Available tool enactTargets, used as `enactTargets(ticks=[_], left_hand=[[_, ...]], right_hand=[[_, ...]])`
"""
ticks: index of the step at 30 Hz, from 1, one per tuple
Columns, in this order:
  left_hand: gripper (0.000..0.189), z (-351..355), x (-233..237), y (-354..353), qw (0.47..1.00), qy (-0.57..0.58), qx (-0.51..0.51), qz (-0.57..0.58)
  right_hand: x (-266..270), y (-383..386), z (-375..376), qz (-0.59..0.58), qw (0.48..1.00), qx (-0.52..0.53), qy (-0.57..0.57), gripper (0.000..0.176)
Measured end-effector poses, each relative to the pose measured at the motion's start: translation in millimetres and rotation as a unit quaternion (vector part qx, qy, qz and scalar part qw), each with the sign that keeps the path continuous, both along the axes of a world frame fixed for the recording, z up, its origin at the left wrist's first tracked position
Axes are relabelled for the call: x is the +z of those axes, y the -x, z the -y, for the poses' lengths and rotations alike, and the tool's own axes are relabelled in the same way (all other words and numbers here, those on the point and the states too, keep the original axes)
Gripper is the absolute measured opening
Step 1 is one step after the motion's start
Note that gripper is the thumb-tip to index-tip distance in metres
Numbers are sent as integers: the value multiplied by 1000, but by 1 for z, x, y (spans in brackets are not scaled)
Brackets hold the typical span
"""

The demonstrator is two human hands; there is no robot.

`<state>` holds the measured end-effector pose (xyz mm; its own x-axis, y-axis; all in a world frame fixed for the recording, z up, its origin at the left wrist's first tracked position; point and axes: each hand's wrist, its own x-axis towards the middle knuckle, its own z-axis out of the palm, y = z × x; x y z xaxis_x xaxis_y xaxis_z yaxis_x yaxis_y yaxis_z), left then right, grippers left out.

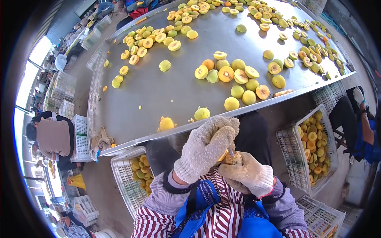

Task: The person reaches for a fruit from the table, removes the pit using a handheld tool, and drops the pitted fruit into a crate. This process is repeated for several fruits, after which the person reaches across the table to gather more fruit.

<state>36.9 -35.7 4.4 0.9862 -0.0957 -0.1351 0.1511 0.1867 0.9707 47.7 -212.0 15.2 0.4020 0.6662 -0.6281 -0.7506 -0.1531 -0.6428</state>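
Observation:
My left hand, in a whitish knit glove, is closed around a tool. Its thin metal shaft points down to a peach half; the handle is mostly hidden. My right hand, also gloved, grips that peach half, whose brownish cut side faces up. Both hands meet above my lap, just below the table's near edge. Close beyond them on the metal table lie a greenish peach half and a torn yellow-orange one.
Many halved yellow-green peaches are spread over the table. Peach-filled crates stand at the left and right. A pair of gloves lies at the table's left corner. Other people sit at the left and right.

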Motion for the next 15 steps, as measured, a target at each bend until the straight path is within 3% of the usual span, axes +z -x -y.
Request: enactTargets(ticks=[1,3,4,6,8,10,11,12,14,15], left_hand=[[32,1,-1,1,1000,0,-2,2],[33,2,-6,7,975,-155,40,155],[33,2,-9,4,975,-155,40,154],[35,-1,-19,-7,861,-286,73,413],[39,-4,-24,-7,875,-258,56,406],[43,4,-25,0,969,-108,82,205],[45,0,-27,4,957,-186,89,203],[45,5,-23,6,957,-186,86,204],[44,17,-12,16,988,42,146,28],[41,17,-15,16,985,71,158,24]], right_hand=[[2,-1,1,-11,1000,-9,-24,25],[8,-5,1,-18,999,1,-29,23],[4,-5,2,-19,999,1,-29,23],[-5,-5,6,-22,994,22,-106,29],[-1,-10,2,-27,997,15,-74,28],[4,-11,-6,-27,999,5,-42,27],[6,-9,-13,27,999,-24,-20,25],[6,-8,-17,79,995,-56,3,24],[-1,-5,-17,101,993,-25,49,22],[-3,-5,-15,33,999,-10,8,23]])
